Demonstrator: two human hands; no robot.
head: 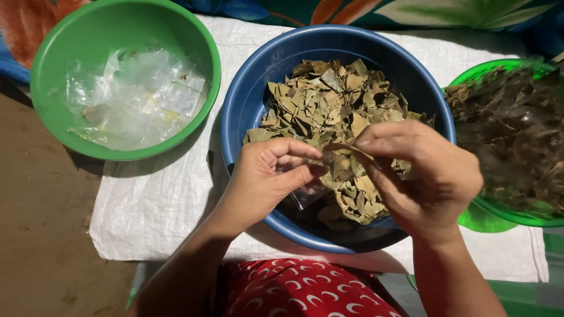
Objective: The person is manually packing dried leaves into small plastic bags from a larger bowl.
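White woven sacking (pixel 158 199) covers the ground in front of you, with bare brown floor (pixel 41 235) to your left and a patterned cloth (pixel 411 12) along the far edge. On the sacking, right in front of you, sits a blue basin (pixel 247 111) heaped with dried, olive-brown leaves (pixel 329 100).

Your left hand (pixel 267 173) hangs over the near rim of the basin, fingers curled, thumb and forefinger pinched on one end of a single dried leaf (pixel 346 149). A bit of clear plastic (pixel 305 196) shows just beneath that hand; whether you grip it cannot be told. Your right hand (pixel 429 176) is over the right side of the basin, its fingertips pressed together on the other end of the same leaf, so the leaf spans the small gap between your two hands, just above the heap.

To your left, well apart from your hands, a green bowl (pixel 53 76) holds crumpled clear plastic bags (pixel 138 97). To your right, a second green bowl (pixel 487 220) touches the basin and is piled with darker brown leaves (pixel 517 141). Red cloth with white crescents (pixel 299 290) lies at the near edge, between your forearms.
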